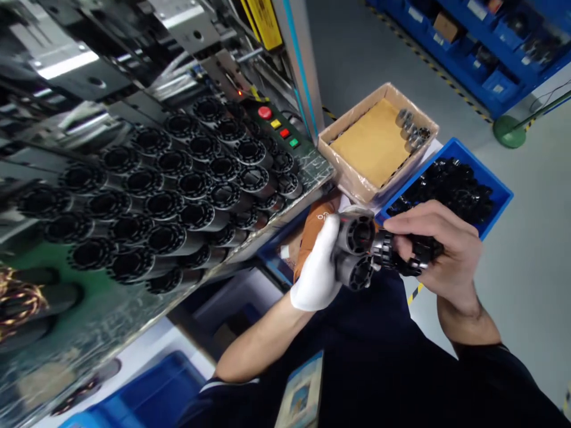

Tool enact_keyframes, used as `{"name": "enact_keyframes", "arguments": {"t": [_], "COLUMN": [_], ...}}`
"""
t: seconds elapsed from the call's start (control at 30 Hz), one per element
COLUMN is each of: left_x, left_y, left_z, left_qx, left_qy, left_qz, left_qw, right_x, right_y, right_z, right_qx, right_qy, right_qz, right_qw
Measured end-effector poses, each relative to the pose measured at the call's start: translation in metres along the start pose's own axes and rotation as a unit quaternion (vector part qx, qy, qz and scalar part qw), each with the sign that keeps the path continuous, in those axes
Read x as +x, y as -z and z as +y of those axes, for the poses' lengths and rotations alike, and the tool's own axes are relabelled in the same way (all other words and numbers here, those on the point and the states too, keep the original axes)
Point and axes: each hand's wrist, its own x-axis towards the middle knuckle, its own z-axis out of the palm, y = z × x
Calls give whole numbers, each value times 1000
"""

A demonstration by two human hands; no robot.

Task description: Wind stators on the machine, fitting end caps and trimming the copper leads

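My left hand [314,276], in a white glove, is closed around two motor stator cores [359,235], their black slotted ends turned to the right. My bare right hand [455,255] grips several black plastic toothed end rings [419,258]. The foremost ring is right beside the ends of the stator cores; whether it touches them I cannot tell. Behind the right hand sits a blue bin [502,205] full of similar black parts [446,184]. Rows of upright stator cores [165,205] with black ends stand on the bench at left.
A cardboard box [350,181] with a yellow sheet and a few metal cores is beyond my hands. The green bench [93,339] holds copper-wound parts [20,300]. A machine with a button panel [279,128] rises behind. Blue shelving [473,65] stands at far right.
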Motion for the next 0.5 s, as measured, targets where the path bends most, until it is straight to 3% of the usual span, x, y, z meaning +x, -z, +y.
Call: {"name": "enact_keyframes", "arguments": {"t": [0.1,0.27,0.5], "left_x": [-14,-25,-26], "left_y": [4,20,36], "left_z": [-3,-11,-20], "left_qx": [-14,3,69], "left_qy": [-24,-77,-133], "left_qz": [0,11,32], "left_qw": [1000,997,988], "right_x": [3,-2,-4], "right_y": [-16,-27,-46], "right_z": [-11,-13,-16], "right_qx": [9,-4,-19], "right_qy": [27,6,-8], "right_qz": [-18,-28,26], "right_qw": [999,1000,999]}}
